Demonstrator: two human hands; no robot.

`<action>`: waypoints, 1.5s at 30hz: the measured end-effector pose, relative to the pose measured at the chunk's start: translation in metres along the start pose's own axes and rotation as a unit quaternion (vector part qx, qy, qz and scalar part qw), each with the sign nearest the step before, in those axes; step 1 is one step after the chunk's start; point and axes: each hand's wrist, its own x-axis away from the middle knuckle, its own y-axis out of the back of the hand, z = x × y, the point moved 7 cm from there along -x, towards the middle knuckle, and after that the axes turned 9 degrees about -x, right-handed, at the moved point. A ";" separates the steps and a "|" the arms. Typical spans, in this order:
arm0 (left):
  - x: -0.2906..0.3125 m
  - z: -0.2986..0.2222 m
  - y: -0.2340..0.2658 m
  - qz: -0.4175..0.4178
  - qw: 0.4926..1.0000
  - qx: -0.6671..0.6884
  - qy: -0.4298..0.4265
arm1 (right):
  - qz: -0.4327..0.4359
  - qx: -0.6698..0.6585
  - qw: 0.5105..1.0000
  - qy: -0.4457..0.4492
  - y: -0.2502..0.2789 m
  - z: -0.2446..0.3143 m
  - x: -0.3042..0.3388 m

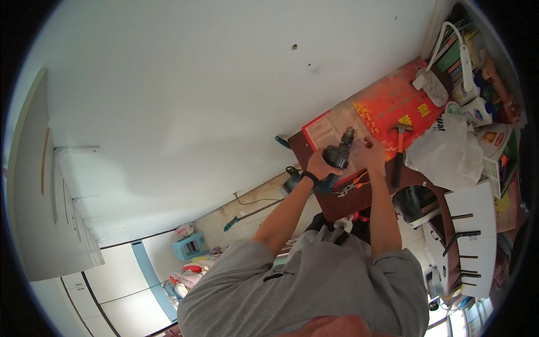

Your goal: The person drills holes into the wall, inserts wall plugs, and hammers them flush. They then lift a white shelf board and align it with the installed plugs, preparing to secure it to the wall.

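My left hand, with a dark band on the wrist, is wrapped round a dark cordless drill. The drill lies over a reddish desk, its chuck pointing away from me. Just right of the chuck, my right hand has its fingers curled together; whatever is in them is too small to make out. Beneath both hands spreads red and orange packaging. Right of my right hand lies a claw hammer with an orange and black handle. Pliers with orange handles rest near the desk's front edge.
A white plastic bag, bottles and a white lamp crowd the desk's right side. The white wall beyond has a hole. On the floor are a long tool and a blue stool.
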 end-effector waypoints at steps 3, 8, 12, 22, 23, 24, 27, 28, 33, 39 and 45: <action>0.005 -0.013 0.000 0.014 1.000 0.000 -0.010 | 0.044 -0.329 0.941 -0.066 0.028 0.058 0.014; 0.011 -0.035 -0.002 0.000 0.997 -0.068 -0.034 | 0.022 -0.550 0.831 0.088 0.055 0.205 0.031; 0.004 0.012 -0.035 -0.110 0.988 -0.012 -0.110 | 0.039 -0.615 0.768 0.174 0.028 0.299 0.036; 0.028 -0.039 -0.007 -0.160 0.964 -0.071 -0.201 | -0.079 -0.510 0.838 0.176 -0.002 0.319 0.008; 0.029 -0.039 -0.006 -0.176 0.960 -0.081 -0.202 | -0.082 -0.512 0.837 0.177 -0.004 0.319 0.007; 0.027 -0.037 -0.007 -0.156 0.965 -0.076 -0.195 | -0.085 -0.513 0.835 0.178 -0.005 0.318 0.005; 0.023 -0.033 -0.009 -0.120 0.975 -0.066 -0.175 | -0.094 -0.508 0.837 0.180 -0.006 0.317 0.000; 0.023 -0.033 -0.009 -0.125 0.975 -0.067 -0.170 | -0.096 -0.505 0.838 0.180 -0.006 0.318 -0.001; 0.026 -0.035 -0.006 -0.170 0.965 -0.060 -0.192 | -0.102 -0.487 0.847 0.188 -0.005 0.324 -0.003; 0.018 -0.027 -0.015 -0.133 0.968 -0.093 -0.194 | -0.123 -0.465 0.850 0.213 -0.006 0.329 -0.005; 0.028 -0.031 -0.002 -0.167 0.973 0.011 -0.160 | -0.095 -0.453 0.863 0.200 -0.003 0.332 -0.006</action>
